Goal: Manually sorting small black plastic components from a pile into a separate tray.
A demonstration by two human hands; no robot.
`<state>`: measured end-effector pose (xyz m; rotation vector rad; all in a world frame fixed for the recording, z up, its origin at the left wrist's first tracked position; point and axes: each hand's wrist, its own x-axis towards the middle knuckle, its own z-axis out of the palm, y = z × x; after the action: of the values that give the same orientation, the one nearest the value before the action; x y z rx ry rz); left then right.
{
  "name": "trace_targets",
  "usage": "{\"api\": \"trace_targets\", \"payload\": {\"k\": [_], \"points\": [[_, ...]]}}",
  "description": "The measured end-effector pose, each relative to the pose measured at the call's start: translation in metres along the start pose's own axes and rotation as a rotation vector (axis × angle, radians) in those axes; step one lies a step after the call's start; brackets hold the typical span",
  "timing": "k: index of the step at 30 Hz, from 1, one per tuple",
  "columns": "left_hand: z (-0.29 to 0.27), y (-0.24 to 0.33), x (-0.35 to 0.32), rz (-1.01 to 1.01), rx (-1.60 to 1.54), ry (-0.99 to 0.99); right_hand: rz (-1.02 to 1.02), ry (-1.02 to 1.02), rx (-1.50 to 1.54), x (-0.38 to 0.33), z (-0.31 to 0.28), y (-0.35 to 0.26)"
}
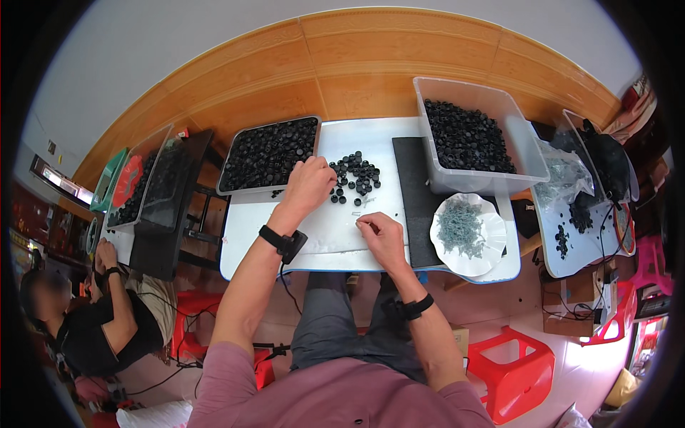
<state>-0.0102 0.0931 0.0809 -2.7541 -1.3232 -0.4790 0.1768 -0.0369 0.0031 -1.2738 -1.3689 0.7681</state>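
Beside the one white plate (492,246) of grey clips, the right hand (382,235) pinches something tiny. The left hand (308,182), fingers curled together, touches the single loose pile of black caps (357,175); two tubs hold more.

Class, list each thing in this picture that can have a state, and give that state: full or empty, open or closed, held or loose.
Left hand: fingers curled, resting on the loose black caps.
Right hand: fingertips pinched on the table; what it pinches is too small to tell.
Shallow tray: open, full of black caps.
Clear tub: open, roughly half full of black caps.
White plate: holds a heap of small grey parts.
Red stool: unoccupied.
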Motion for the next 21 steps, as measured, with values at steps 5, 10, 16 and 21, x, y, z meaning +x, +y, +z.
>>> {"api": "trace_targets", "payload": {"k": [5, 10, 16, 21], "points": [[0.018, 0.008, 0.008, -0.026, 0.066, -0.026, -0.005, 0.005, 0.018, 0.0, 0.0, -0.001], [0.033, 0.01, 0.018, -0.051, 0.106, -0.049, -0.006, 0.0, 0.026, 0.0, -0.001, -0.002], [0.042, 0.013, 0.025, -0.158, 0.069, -0.04, -0.029, 0.068, 0.061, 0.0, 0.003, 0.004], [0.04, 0.007, 0.02, -0.283, -0.033, -0.061, -0.025, 0.086, 0.088, 0.001, 0.004, 0.002]]}}
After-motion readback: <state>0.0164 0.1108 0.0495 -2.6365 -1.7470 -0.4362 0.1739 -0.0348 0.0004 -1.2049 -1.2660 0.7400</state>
